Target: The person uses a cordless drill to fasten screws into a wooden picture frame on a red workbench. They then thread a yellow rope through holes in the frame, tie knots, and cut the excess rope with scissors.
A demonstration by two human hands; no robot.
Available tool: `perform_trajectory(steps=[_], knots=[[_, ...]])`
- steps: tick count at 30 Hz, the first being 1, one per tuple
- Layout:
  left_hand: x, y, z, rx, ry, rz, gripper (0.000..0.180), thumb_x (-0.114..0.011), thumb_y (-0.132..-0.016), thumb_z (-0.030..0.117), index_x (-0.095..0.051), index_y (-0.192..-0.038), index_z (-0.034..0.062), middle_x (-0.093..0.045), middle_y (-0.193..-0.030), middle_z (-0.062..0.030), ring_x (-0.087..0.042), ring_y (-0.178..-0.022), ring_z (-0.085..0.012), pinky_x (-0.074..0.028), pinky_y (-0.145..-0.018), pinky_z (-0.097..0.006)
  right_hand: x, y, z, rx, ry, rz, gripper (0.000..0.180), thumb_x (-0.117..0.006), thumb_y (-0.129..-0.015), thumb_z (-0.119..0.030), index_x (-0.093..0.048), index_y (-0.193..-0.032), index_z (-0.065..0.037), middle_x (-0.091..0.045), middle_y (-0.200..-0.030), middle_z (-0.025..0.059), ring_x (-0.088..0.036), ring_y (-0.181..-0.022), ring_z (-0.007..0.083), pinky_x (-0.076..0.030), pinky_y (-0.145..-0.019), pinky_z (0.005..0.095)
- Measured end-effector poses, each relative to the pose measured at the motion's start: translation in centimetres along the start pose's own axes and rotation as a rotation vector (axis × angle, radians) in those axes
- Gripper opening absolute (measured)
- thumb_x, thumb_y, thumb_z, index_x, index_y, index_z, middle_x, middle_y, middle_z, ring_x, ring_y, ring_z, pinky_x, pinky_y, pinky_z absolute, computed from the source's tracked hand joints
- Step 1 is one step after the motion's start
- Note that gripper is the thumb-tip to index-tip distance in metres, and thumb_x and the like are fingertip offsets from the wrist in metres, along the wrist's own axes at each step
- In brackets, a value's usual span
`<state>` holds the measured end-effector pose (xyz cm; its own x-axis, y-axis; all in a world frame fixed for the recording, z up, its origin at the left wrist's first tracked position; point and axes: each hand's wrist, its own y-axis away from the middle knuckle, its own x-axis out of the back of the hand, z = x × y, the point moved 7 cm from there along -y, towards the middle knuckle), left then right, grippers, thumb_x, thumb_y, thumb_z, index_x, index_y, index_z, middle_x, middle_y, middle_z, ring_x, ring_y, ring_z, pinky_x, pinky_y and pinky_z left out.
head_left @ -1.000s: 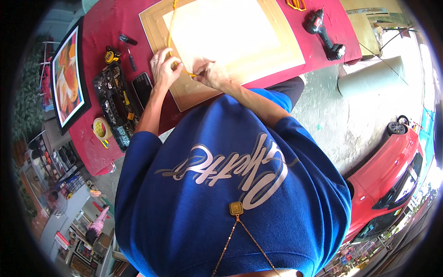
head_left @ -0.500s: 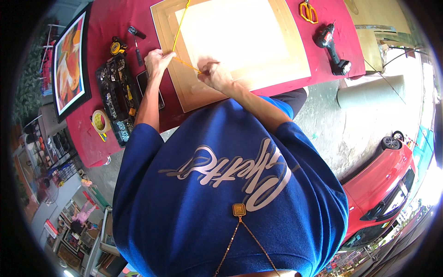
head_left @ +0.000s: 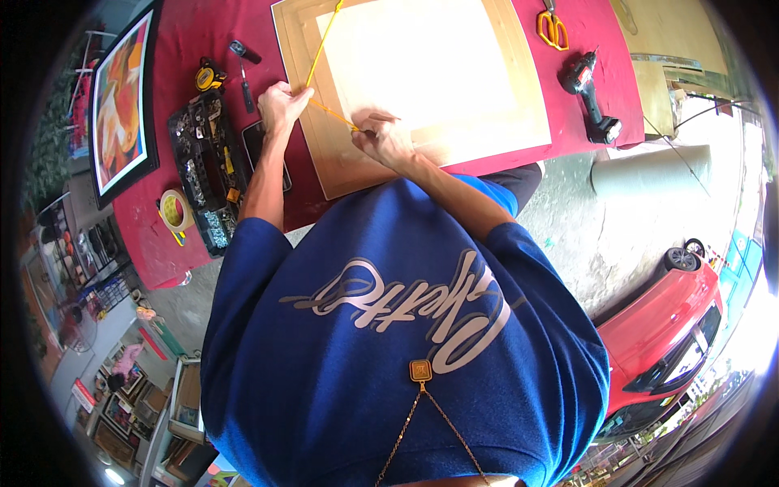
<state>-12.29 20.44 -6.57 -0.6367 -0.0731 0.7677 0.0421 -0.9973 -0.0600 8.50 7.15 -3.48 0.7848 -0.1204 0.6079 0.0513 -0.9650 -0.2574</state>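
Observation:
A yellow cord (head_left: 323, 50) comes down from the far edge of a framed panel (head_left: 337, 166), bends at my left hand and slants on to my right hand. The panel lies flat, with a brown border around a pale, brightly lit middle. At its left edge my left hand (head_left: 282, 109) is closed, thumb and finger pinching the cord at the bend. My right hand (head_left: 386, 142) is closed on the cord's other stretch, above the near part of the panel. A small dark spot shows between its fingers; I cannot make out what it is.
Left of the panel on the red cloth (head_left: 166, 243) are a phone (head_left: 253, 146), a screwdriver (head_left: 247, 93), a tape measure (head_left: 209, 75), a black tool tray (head_left: 195, 146) and a tape roll (head_left: 174, 209). Scissors (head_left: 553, 31) and a cordless drill (head_left: 586, 89) lie right. A framed picture (head_left: 123, 105) stands far left.
The view has shifted slightly, so the table's things sit a little differently in it. Both hands keep their closed grip on the cord, in nearly the same places on the panel.

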Motion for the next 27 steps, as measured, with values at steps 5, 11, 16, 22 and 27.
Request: perform_trajectory(steps=[5, 11, 16, 22, 27], knots=[[0.3, 0.3, 0.7, 0.012, 0.028, -0.015, 0.036, -0.081, -0.06, 0.033, -0.067, -0.068, 0.0009, -0.066, -0.061, -0.0133, -0.067, -0.056, -0.0228, -0.052, -0.054, -0.034, 0.3, -0.3, -0.8, 0.033, 0.016, 0.029, 0.011, -0.064, -0.066, -0.011, -0.065, -0.077, -0.006, -0.063, -0.073, 0.0083, -0.063, -0.069, 0.0261, -0.05, -0.063, 0.0371], [0.1, 0.4, 0.7, 0.041, 0.103, -0.022, 0.034, -0.079, -0.058, 0.033, -0.066, -0.065, 0.0025, -0.063, -0.059, -0.0159, -0.066, -0.057, -0.0289, -0.053, -0.056, -0.038, -0.1, -0.3, -1.0, 0.125, 0.013, 0.05, 0.014, -0.062, -0.07, -0.007, -0.064, -0.083, -0.007, -0.063, -0.084, 0.0075, -0.063, -0.068, 0.0257, -0.051, -0.061, 0.0359], [0.3, 0.6, 0.6, -0.016, 0.088, 0.047, 0.035, -0.079, -0.056, 0.032, -0.06, -0.057, 0.0027, -0.059, -0.054, -0.0155, -0.062, -0.051, -0.0302, -0.049, -0.05, -0.04, 0.2, -0.7, -2.2, 0.107, 0.053, 0.016, 0.024, -0.062, -0.074, -0.006, -0.063, -0.099, -0.006, -0.061, -0.088, 0.01, -0.062, -0.067, 0.0309, -0.051, -0.06, 0.04], [0.6, 0.6, 1.2, 0.04, 0.028, -0.014, 0.033, -0.078, -0.056, 0.034, -0.064, -0.062, 0.0047, -0.064, -0.062, -0.0154, -0.064, -0.059, -0.0321, -0.052, -0.058, -0.04, 0.0, -0.7, -1.9, 0.054, 0.116, -0.033, 0.029, -0.066, -0.076, -0.012, -0.064, -0.104, -0.012, -0.06, -0.084, 0.0093, -0.062, -0.069, 0.0287, -0.051, -0.059, 0.0394], [0.6, 0.6, 1.1, 0.054, 0.044, -0.015, 0.029, -0.076, -0.057, 0.03, -0.064, -0.062, 0.0045, -0.064, -0.06, -0.0135, -0.065, -0.058, -0.0299, -0.052, -0.058, -0.039, 0.0, -0.8, -2.1, 0.061, 0.129, -0.031, 0.03, -0.066, -0.078, -0.016, -0.064, -0.108, -0.015, -0.06, -0.083, 0.0086, -0.062, -0.068, 0.0273, -0.051, -0.057, 0.0388]])
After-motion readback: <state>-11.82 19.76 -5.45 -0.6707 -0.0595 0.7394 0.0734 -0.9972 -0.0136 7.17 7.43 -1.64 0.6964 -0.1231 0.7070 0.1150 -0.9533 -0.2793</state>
